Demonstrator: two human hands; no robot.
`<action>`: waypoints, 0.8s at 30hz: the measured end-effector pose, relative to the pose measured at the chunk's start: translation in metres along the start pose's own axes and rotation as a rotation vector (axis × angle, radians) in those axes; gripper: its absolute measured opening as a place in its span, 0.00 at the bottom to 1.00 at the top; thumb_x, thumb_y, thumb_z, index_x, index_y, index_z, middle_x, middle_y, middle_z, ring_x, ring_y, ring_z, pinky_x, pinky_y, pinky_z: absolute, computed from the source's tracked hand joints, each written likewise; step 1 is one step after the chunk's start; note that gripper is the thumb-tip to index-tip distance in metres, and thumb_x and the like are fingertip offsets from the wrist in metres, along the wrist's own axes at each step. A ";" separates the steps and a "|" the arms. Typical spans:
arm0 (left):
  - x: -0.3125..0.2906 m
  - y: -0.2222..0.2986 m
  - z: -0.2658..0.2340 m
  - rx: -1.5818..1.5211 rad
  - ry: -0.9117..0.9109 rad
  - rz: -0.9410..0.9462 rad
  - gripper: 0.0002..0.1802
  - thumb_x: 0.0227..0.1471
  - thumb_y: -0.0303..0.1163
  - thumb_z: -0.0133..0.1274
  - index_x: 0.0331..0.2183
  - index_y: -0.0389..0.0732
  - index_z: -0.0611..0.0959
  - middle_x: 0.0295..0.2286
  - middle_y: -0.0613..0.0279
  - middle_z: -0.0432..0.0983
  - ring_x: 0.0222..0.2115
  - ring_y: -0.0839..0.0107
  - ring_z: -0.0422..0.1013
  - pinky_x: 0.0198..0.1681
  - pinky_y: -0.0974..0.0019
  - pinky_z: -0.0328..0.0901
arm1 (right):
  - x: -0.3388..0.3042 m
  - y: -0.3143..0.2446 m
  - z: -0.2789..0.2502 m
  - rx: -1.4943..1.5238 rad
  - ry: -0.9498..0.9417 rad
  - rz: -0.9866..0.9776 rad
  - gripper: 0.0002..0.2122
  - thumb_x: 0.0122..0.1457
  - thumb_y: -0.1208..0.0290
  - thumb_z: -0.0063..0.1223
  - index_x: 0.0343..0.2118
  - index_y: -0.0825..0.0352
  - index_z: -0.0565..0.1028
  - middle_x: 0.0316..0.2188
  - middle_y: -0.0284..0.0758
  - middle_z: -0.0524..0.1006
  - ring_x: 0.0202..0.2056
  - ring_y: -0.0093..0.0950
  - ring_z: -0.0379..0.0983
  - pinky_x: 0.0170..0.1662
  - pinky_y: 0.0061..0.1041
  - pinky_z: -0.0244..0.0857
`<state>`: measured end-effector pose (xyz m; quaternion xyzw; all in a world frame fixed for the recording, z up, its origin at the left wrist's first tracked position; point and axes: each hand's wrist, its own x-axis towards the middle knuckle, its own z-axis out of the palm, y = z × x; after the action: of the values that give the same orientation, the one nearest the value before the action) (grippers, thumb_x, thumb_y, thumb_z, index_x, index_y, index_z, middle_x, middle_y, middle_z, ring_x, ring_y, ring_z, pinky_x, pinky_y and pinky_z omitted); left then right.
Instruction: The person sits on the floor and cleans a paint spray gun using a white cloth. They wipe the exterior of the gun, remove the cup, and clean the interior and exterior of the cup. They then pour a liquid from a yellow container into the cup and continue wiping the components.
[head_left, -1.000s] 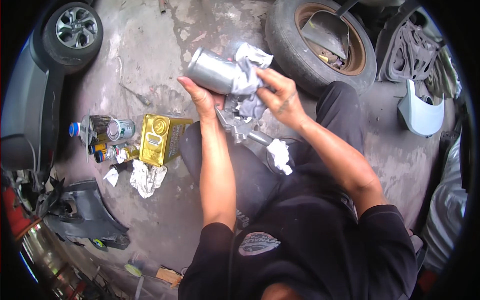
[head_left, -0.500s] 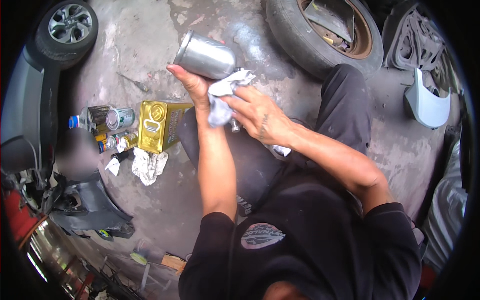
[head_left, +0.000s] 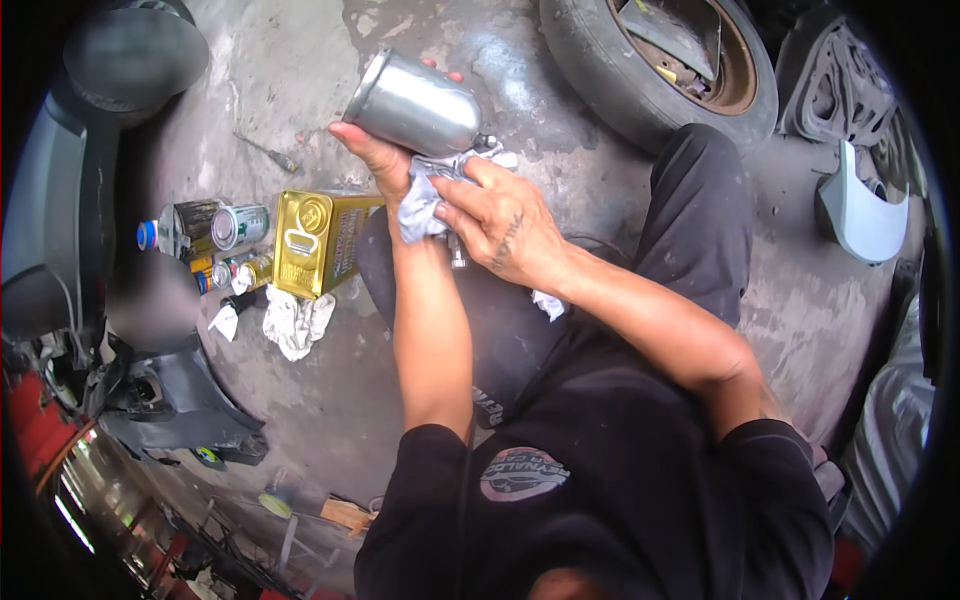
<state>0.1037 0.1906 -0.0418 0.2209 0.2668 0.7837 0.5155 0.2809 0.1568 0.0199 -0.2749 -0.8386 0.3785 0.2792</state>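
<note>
My left hand (head_left: 375, 160) is wrapped round a shiny metal spray gun cup (head_left: 415, 105), tilted on its side with its rimmed end to the upper left. The thumb lies along the near side and fingertips show over the far side. Just below the cup, my right hand (head_left: 510, 220) pinches a crumpled whitish cloth (head_left: 420, 205) and presses it against the metal parts by the cup's rounded end. Small metal fittings (head_left: 459, 255) stick out beneath the cloth. Most of what lies under the cloth is hidden.
A gold rectangular can (head_left: 305, 240) stands at left, with several smaller cans (head_left: 240, 226) and a crumpled white rag (head_left: 297, 322) beside it. A tyre on a rusty rim (head_left: 620, 95) lies at the upper right. Car body parts (head_left: 865, 215) line both sides.
My right hand and the cloth have shifted slightly left and down. The cup has moved a little up in view and shows more of its rounded end fitting.
</note>
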 end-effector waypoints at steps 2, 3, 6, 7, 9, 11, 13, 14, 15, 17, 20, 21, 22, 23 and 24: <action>-0.002 0.001 0.007 0.032 0.066 0.044 0.66 0.37 0.87 0.49 0.59 0.39 0.71 0.52 0.45 0.73 0.48 0.41 0.75 0.49 0.33 0.75 | -0.007 0.000 0.000 0.028 0.018 -0.046 0.20 0.57 0.75 0.62 0.54 0.64 0.79 0.34 0.42 0.72 0.36 0.43 0.73 0.38 0.40 0.69; -0.007 0.004 0.017 0.106 0.088 0.053 0.67 0.36 0.88 0.48 0.60 0.38 0.71 0.52 0.45 0.73 0.49 0.41 0.75 0.50 0.33 0.74 | -0.004 0.002 -0.003 0.033 0.034 -0.087 0.20 0.57 0.76 0.62 0.55 0.64 0.79 0.34 0.42 0.71 0.35 0.43 0.73 0.38 0.40 0.69; -0.007 0.011 0.001 0.135 0.005 0.076 0.67 0.36 0.88 0.48 0.61 0.41 0.71 0.53 0.46 0.72 0.49 0.40 0.74 0.51 0.30 0.72 | -0.027 0.019 -0.020 0.023 -0.116 -0.159 0.21 0.58 0.75 0.61 0.56 0.63 0.78 0.32 0.42 0.69 0.34 0.43 0.71 0.39 0.39 0.68; -0.005 0.017 -0.005 0.049 -0.075 0.026 0.66 0.36 0.89 0.47 0.62 0.45 0.70 0.54 0.45 0.72 0.50 0.39 0.73 0.52 0.26 0.70 | -0.040 0.033 -0.027 -0.056 -0.219 -0.100 0.21 0.59 0.75 0.60 0.57 0.64 0.78 0.32 0.42 0.68 0.35 0.43 0.70 0.40 0.38 0.67; -0.004 0.025 -0.011 0.026 -0.145 0.031 0.66 0.36 0.89 0.46 0.63 0.47 0.70 0.54 0.45 0.71 0.51 0.38 0.72 0.53 0.25 0.68 | -0.054 0.054 -0.042 0.098 -0.181 0.031 0.16 0.59 0.75 0.61 0.51 0.70 0.80 0.30 0.43 0.70 0.33 0.40 0.71 0.38 0.35 0.66; 0.000 0.025 -0.014 -0.188 -0.243 0.006 0.66 0.36 0.89 0.45 0.63 0.48 0.70 0.55 0.45 0.71 0.52 0.38 0.71 0.53 0.24 0.67 | -0.054 0.058 -0.050 0.129 -0.050 0.164 0.13 0.60 0.75 0.61 0.47 0.73 0.80 0.28 0.42 0.72 0.31 0.36 0.71 0.37 0.32 0.66; -0.001 0.018 -0.011 -0.377 -0.276 -0.022 0.66 0.36 0.89 0.45 0.63 0.47 0.70 0.55 0.45 0.71 0.52 0.38 0.71 0.54 0.23 0.67 | -0.043 0.042 -0.052 0.193 0.072 0.203 0.13 0.62 0.74 0.61 0.46 0.74 0.80 0.28 0.40 0.72 0.30 0.33 0.70 0.36 0.29 0.65; -0.004 0.015 -0.010 -0.368 -0.245 -0.018 0.66 0.36 0.89 0.45 0.63 0.47 0.70 0.55 0.45 0.71 0.52 0.38 0.71 0.54 0.23 0.66 | -0.036 0.037 -0.045 0.181 0.033 0.087 0.13 0.62 0.73 0.60 0.48 0.73 0.79 0.32 0.41 0.76 0.32 0.33 0.74 0.38 0.30 0.67; -0.004 0.015 0.000 -0.151 -0.141 0.026 0.66 0.36 0.89 0.44 0.63 0.46 0.70 0.55 0.45 0.71 0.52 0.38 0.71 0.54 0.23 0.66 | -0.028 0.027 -0.026 0.129 0.037 0.025 0.14 0.62 0.72 0.60 0.49 0.72 0.79 0.33 0.43 0.78 0.35 0.34 0.76 0.39 0.30 0.68; -0.001 0.012 0.003 0.062 -0.098 0.032 0.67 0.37 0.89 0.43 0.64 0.44 0.68 0.55 0.44 0.70 0.53 0.38 0.70 0.55 0.23 0.65 | -0.016 0.015 0.001 0.134 0.054 0.026 0.14 0.62 0.72 0.59 0.50 0.69 0.79 0.35 0.45 0.80 0.38 0.39 0.78 0.41 0.34 0.70; 0.003 0.009 -0.013 -0.357 -0.364 -0.037 0.67 0.38 0.89 0.44 0.64 0.44 0.68 0.57 0.45 0.68 0.54 0.38 0.69 0.56 0.23 0.64 | -0.012 0.015 0.010 0.283 0.032 0.175 0.15 0.62 0.72 0.59 0.51 0.66 0.79 0.37 0.46 0.81 0.41 0.47 0.78 0.44 0.41 0.71; 0.008 0.010 -0.020 -0.331 -0.409 -0.029 0.67 0.38 0.89 0.44 0.64 0.45 0.68 0.58 0.45 0.67 0.55 0.38 0.68 0.56 0.23 0.64 | -0.010 0.014 0.003 0.290 0.001 0.202 0.14 0.62 0.72 0.59 0.50 0.65 0.80 0.38 0.46 0.81 0.42 0.47 0.79 0.45 0.40 0.71; 0.007 0.012 -0.028 -0.304 -0.440 -0.027 0.67 0.38 0.89 0.44 0.64 0.45 0.69 0.58 0.45 0.66 0.55 0.38 0.68 0.56 0.23 0.64 | -0.010 0.016 -0.003 0.297 -0.031 0.230 0.14 0.62 0.72 0.59 0.50 0.65 0.80 0.40 0.47 0.82 0.42 0.47 0.79 0.46 0.40 0.71; 0.006 0.009 -0.034 -0.376 -0.479 -0.030 0.67 0.38 0.89 0.44 0.64 0.45 0.69 0.59 0.45 0.66 0.55 0.38 0.68 0.56 0.23 0.64 | -0.016 0.022 -0.001 0.302 -0.036 0.192 0.15 0.62 0.72 0.58 0.51 0.66 0.79 0.40 0.46 0.82 0.41 0.44 0.80 0.46 0.38 0.72; 0.005 0.011 -0.031 -0.296 -0.431 0.000 0.67 0.38 0.89 0.44 0.64 0.45 0.69 0.58 0.44 0.67 0.54 0.38 0.68 0.55 0.24 0.65 | -0.018 0.026 -0.004 0.328 -0.044 0.215 0.15 0.62 0.73 0.57 0.51 0.67 0.79 0.40 0.45 0.82 0.40 0.41 0.80 0.46 0.37 0.72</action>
<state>0.0748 0.1857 -0.0579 0.3051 0.0332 0.7489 0.5874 0.3022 0.1609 -0.0030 -0.3054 -0.7373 0.5438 0.2597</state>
